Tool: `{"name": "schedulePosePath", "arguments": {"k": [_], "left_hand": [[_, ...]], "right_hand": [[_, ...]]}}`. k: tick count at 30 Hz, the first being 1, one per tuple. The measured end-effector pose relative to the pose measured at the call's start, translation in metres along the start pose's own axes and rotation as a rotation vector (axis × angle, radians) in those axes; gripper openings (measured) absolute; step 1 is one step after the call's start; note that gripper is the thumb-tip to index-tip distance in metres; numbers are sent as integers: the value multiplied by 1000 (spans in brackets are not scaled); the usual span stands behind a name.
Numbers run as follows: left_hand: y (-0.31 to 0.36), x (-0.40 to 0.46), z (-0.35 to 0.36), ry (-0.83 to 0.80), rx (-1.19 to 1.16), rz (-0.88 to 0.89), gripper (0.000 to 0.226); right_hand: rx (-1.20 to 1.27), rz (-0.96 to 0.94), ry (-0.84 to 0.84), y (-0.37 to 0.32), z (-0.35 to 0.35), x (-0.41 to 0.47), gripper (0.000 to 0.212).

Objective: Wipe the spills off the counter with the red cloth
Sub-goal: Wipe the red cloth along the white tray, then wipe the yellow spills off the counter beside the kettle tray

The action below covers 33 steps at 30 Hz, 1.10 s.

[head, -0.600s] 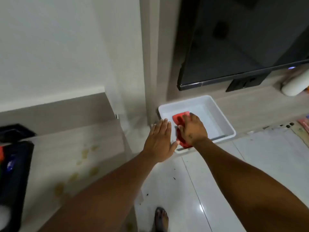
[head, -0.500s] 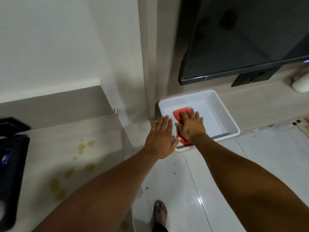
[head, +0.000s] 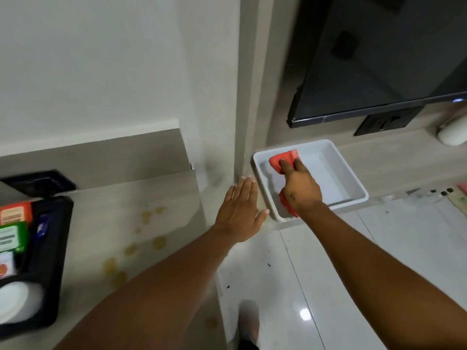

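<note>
The red cloth (head: 283,159) lies in a white tray (head: 338,160) on a low shelf at centre right. My right hand (head: 300,188) is closed over the cloth, fingers gripping its top, with red showing above and below the hand. My left hand (head: 241,210) hovers flat and open just left of the tray, holding nothing. Several yellow spills (head: 131,246) dot the pale counter (head: 88,223) at lower left, partly under my left forearm.
A black tray (head: 54,261) with packets and a white lid sits at the counter's left end. A dark TV screen (head: 379,59) hangs above the shelf, a white object (head: 452,132) at far right. Glossy floor tiles (head: 328,274) lie below, with my foot (head: 249,322) showing.
My right hand has curled its fingers around the cloth and gathered it up inside the tray. The left hand stays open beside the tray. The view has shifted slightly, showing more of the black tray.
</note>
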<state>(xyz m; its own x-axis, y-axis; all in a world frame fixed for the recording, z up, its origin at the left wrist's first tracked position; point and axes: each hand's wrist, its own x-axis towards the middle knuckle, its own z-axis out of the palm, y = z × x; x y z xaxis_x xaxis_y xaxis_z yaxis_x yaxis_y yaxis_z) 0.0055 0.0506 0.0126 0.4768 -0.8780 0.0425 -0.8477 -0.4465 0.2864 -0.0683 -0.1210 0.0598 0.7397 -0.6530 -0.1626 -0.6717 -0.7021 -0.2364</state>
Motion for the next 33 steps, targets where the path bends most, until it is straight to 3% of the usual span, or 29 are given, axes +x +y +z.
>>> {"name": "schedulePosePath", "arguments": {"k": [8, 12, 15, 23, 27, 30, 33], "left_hand": [[-76, -196, -38, 92, -22, -71, 79], [-133, -314, -27, 72, 12, -206, 85], [-176, -383, -17, 12, 85, -276, 88], [-205, -415, -12, -17, 86, -299, 96], [-205, -417, -12, -33, 76, -300, 97], [-206, -418, -9, -40, 56, -299, 97], [-207, -418, -7, -30, 53, -297, 97]], "right_hand": [[410, -103, 124, -120, 82, -198, 60], [547, 61, 94, -168, 149, -286, 58], [506, 169, 59, -186, 182, -320, 59], [327, 84, 126, -198, 199, -277, 54], [234, -156, 40, -214, 213, -295, 55], [244, -46, 22, -191, 211, -298, 61], [297, 29, 55, -199, 199, -242, 57]]}}
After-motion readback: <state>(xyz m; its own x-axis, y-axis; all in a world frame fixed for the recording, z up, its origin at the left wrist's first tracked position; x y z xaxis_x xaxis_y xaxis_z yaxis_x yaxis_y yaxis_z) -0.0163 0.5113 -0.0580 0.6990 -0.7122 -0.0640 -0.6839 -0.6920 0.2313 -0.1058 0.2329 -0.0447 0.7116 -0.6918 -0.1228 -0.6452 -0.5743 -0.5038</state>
